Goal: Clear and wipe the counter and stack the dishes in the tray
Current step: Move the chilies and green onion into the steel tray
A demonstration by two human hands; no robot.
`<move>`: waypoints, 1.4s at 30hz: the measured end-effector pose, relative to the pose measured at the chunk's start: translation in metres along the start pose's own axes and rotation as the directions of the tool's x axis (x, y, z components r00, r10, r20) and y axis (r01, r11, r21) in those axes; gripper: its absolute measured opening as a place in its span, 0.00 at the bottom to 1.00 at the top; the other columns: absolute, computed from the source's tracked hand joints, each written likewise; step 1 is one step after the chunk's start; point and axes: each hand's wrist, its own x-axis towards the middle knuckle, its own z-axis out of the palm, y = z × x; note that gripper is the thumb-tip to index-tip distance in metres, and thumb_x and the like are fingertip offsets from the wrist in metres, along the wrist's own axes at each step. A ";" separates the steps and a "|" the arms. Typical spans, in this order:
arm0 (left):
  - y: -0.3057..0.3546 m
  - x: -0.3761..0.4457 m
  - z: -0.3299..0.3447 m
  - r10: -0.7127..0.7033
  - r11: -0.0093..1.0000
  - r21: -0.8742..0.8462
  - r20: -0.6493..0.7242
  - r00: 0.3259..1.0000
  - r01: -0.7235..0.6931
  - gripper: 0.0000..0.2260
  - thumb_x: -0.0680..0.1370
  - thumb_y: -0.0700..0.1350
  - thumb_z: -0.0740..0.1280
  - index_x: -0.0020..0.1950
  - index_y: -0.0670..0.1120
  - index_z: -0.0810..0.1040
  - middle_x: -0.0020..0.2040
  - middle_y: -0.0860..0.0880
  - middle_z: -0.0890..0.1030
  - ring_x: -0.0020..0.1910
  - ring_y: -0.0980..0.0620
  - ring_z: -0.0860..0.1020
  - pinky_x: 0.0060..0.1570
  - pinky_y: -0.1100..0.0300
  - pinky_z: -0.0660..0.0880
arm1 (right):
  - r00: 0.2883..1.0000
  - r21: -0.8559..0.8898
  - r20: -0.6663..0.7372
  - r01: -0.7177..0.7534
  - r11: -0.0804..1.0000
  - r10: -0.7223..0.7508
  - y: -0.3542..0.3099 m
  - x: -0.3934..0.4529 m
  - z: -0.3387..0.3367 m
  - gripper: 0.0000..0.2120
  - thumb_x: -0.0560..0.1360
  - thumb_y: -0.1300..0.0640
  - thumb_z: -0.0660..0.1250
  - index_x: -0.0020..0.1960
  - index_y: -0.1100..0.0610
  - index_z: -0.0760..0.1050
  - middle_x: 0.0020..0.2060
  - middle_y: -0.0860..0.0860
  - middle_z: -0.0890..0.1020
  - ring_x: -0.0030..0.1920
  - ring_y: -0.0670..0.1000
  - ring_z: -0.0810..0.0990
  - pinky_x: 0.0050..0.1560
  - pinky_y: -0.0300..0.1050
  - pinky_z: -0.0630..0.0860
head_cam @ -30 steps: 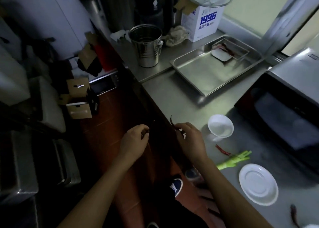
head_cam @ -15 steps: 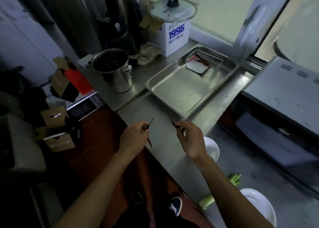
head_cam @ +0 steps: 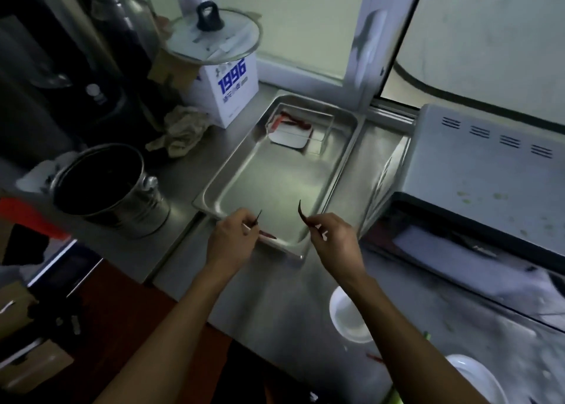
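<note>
My left hand (head_cam: 231, 239) pinches a dried red chilli (head_cam: 266, 235) over the near rim of the steel tray (head_cam: 269, 177). My right hand (head_cam: 334, 241) pinches another dark red chilli (head_cam: 302, 214), its tip curving up above the tray's near right corner. At the tray's far end sits a clear container (head_cam: 301, 125) with a white dish and red chillies inside. A small white bowl (head_cam: 347, 318) stands on the steel counter (head_cam: 275, 296) under my right forearm. A white plate (head_cam: 477, 379) lies at the bottom right.
A steel bucket (head_cam: 108, 189) stands left of the tray. A crumpled cloth (head_cam: 180, 133), a white box marked 1996 (head_cam: 230, 89) with a glass lid (head_cam: 214, 37) on it sit behind. An oven (head_cam: 477, 189) fills the right side. Another chilli (head_cam: 376, 358) lies by the bowl.
Both hands have moved forward from the counter's edge to the tray's near end, each still holding its chilli. The view has tilted up and the bowl now lies behind my right arm.
</note>
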 end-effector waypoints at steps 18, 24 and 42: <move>0.042 0.288 0.030 0.187 0.966 -0.206 0.143 0.972 -0.155 0.05 0.75 0.44 0.72 0.49 0.50 0.78 0.45 0.55 0.81 0.43 0.58 0.80 0.44 0.56 0.81 | 0.965 -0.143 -0.174 -0.219 0.965 0.194 0.011 0.186 0.053 0.12 0.76 0.64 0.68 0.57 0.56 0.81 0.50 0.51 0.83 0.47 0.49 0.80 0.48 0.49 0.79; 0.059 0.352 0.058 0.256 0.966 -0.096 0.200 0.946 -0.241 0.06 0.77 0.45 0.71 0.52 0.49 0.78 0.50 0.52 0.82 0.45 0.54 0.80 0.46 0.56 0.80 | 0.964 -0.142 -0.184 -0.217 0.966 0.190 0.035 0.239 0.057 0.12 0.77 0.64 0.68 0.59 0.56 0.80 0.51 0.50 0.82 0.48 0.48 0.80 0.49 0.49 0.81; 0.014 0.413 0.108 0.486 0.829 0.138 0.300 0.820 -0.542 0.11 0.75 0.45 0.73 0.56 0.50 0.77 0.51 0.51 0.83 0.51 0.50 0.80 0.56 0.52 0.73 | 0.974 -0.159 -0.095 -0.221 0.962 0.208 0.089 0.333 0.095 0.11 0.77 0.62 0.69 0.58 0.53 0.80 0.51 0.49 0.82 0.51 0.46 0.79 0.53 0.46 0.80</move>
